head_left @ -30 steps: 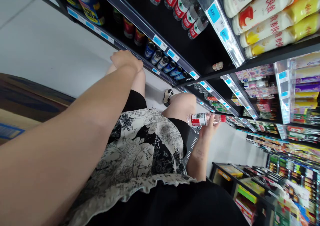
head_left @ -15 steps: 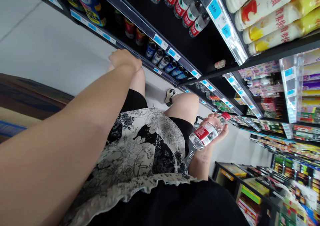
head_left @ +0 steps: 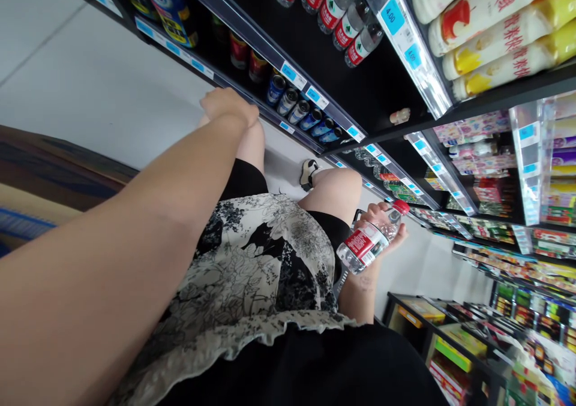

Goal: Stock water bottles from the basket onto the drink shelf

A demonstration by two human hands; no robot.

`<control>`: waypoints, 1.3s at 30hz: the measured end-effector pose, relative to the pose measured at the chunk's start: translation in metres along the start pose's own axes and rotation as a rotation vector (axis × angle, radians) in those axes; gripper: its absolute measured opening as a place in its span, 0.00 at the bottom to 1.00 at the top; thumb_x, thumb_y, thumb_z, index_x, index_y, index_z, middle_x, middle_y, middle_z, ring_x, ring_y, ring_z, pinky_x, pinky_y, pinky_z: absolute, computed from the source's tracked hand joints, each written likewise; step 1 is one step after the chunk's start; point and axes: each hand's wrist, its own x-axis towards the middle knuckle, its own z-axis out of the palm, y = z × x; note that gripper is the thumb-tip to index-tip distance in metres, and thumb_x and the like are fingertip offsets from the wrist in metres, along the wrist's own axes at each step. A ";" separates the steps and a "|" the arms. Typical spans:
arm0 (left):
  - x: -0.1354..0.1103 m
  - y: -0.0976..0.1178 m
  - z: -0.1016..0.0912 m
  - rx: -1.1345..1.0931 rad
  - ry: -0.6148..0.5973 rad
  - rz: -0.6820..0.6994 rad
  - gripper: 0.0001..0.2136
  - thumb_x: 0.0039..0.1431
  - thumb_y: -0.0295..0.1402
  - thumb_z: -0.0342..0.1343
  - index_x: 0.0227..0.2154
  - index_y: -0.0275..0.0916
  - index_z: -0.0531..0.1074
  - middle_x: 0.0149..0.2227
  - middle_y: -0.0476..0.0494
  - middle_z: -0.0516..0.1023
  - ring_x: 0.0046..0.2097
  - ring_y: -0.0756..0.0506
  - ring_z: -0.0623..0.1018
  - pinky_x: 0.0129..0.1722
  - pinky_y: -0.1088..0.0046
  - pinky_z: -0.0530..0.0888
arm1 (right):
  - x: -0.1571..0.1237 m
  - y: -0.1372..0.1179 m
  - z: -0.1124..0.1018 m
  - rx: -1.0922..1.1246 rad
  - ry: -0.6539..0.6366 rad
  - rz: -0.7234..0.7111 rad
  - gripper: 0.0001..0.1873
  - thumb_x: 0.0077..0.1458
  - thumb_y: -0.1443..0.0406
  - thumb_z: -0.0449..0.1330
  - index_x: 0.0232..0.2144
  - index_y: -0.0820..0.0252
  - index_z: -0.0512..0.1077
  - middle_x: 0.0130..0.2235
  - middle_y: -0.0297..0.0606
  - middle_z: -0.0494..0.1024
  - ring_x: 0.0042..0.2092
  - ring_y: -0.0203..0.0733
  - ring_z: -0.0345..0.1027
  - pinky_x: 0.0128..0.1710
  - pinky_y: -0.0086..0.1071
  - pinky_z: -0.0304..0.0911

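Note:
My right hand (head_left: 398, 239) is wrapped round a clear plastic water bottle (head_left: 365, 243) with a red cap and a red-and-white label. The bottle lies tilted beside my right thigh, its cap pointing up and right; clear liquid inside is hard to make out. My left hand (head_left: 229, 105) rests over my left knee, close to the bottom shelf. Only the back of that hand shows, its fingers being hidden. Nothing is seen in it.
Shelves run diagonally ahead, with several similar red-label water bottles (head_left: 333, 11), cans (head_left: 299, 112) on the bottom shelf and milk-drink bottles (head_left: 483, 19) above. A small bottle-shaped item (head_left: 400, 116) lies on a shelf. Cardboard boxes (head_left: 49, 172) stand at left, a display rack (head_left: 427, 325) at right.
The bottle in my right hand has turned slightly and shifted a little left and down. My left hand stays on the knee; the whole view has moved only slightly.

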 end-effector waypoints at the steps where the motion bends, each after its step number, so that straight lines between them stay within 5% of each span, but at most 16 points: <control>1: 0.003 -0.001 0.002 -0.012 0.002 0.007 0.35 0.54 0.54 0.55 0.54 0.26 0.69 0.63 0.25 0.68 0.68 0.33 0.62 0.61 0.54 0.61 | 0.001 0.000 0.000 0.007 -0.011 0.000 0.27 0.43 0.43 0.57 0.39 0.52 0.62 0.33 0.30 0.55 0.27 0.32 0.49 0.24 0.28 0.50; 7: 0.017 -0.005 0.011 -0.015 0.042 0.033 0.32 0.53 0.57 0.58 0.40 0.27 0.68 0.49 0.31 0.77 0.70 0.40 0.56 0.51 0.59 0.60 | 0.001 -0.003 0.010 -0.075 -0.162 -0.052 0.27 0.39 0.41 0.57 0.33 0.52 0.58 0.27 0.25 0.52 0.20 0.28 0.44 0.18 0.25 0.43; 11: 0.012 -0.003 0.009 0.052 0.039 -0.002 0.30 0.55 0.56 0.58 0.40 0.28 0.70 0.53 0.30 0.76 0.68 0.40 0.62 0.54 0.61 0.62 | -0.014 -0.007 0.032 -0.211 -0.187 -0.061 0.25 0.40 0.45 0.60 0.36 0.53 0.63 0.24 0.29 0.64 0.21 0.38 0.60 0.19 0.29 0.55; 14: 0.004 0.000 0.005 0.064 0.045 0.010 0.30 0.56 0.54 0.57 0.47 0.28 0.73 0.58 0.28 0.73 0.66 0.34 0.66 0.60 0.57 0.65 | -0.027 -0.008 0.052 -0.530 0.061 -0.117 0.23 0.46 0.54 0.66 0.42 0.56 0.68 0.34 0.36 0.76 0.33 0.44 0.73 0.33 0.37 0.67; 17: -0.004 0.004 0.004 0.090 0.046 0.030 0.29 0.59 0.45 0.60 0.53 0.22 0.70 0.59 0.24 0.71 0.62 0.31 0.70 0.60 0.54 0.67 | -0.028 -0.002 0.063 -0.967 0.346 -0.282 0.25 0.48 0.55 0.70 0.46 0.60 0.71 0.39 0.38 0.78 0.40 0.42 0.72 0.46 0.38 0.66; 21: -0.010 0.008 0.005 0.137 0.051 0.047 0.28 0.62 0.45 0.58 0.54 0.23 0.71 0.57 0.24 0.73 0.60 0.30 0.71 0.59 0.54 0.68 | -0.014 0.015 0.059 -1.317 0.529 -0.431 0.26 0.49 0.49 0.67 0.42 0.61 0.73 0.36 0.38 0.76 0.37 0.42 0.69 0.45 0.38 0.65; 24: -0.012 0.011 0.007 0.152 0.048 0.058 0.29 0.62 0.47 0.57 0.54 0.24 0.72 0.57 0.25 0.73 0.60 0.31 0.71 0.58 0.55 0.69 | -0.006 0.019 0.049 -1.340 0.531 -0.416 0.29 0.51 0.47 0.66 0.46 0.62 0.72 0.39 0.41 0.77 0.40 0.44 0.70 0.49 0.40 0.65; 30: -0.013 0.016 0.013 0.170 0.067 0.063 0.29 0.61 0.47 0.58 0.54 0.25 0.71 0.57 0.27 0.73 0.60 0.33 0.71 0.57 0.56 0.68 | -0.008 0.006 0.025 -1.288 0.234 -0.242 0.36 0.45 0.55 0.68 0.55 0.60 0.66 0.46 0.41 0.77 0.44 0.43 0.72 0.51 0.40 0.67; 39: -0.019 0.023 0.019 0.137 0.055 0.058 0.26 0.63 0.42 0.57 0.55 0.22 0.69 0.58 0.23 0.70 0.60 0.31 0.68 0.59 0.53 0.64 | -0.016 0.018 0.025 -1.218 0.337 -0.340 0.39 0.41 0.52 0.74 0.52 0.59 0.67 0.48 0.43 0.78 0.46 0.43 0.74 0.46 0.36 0.70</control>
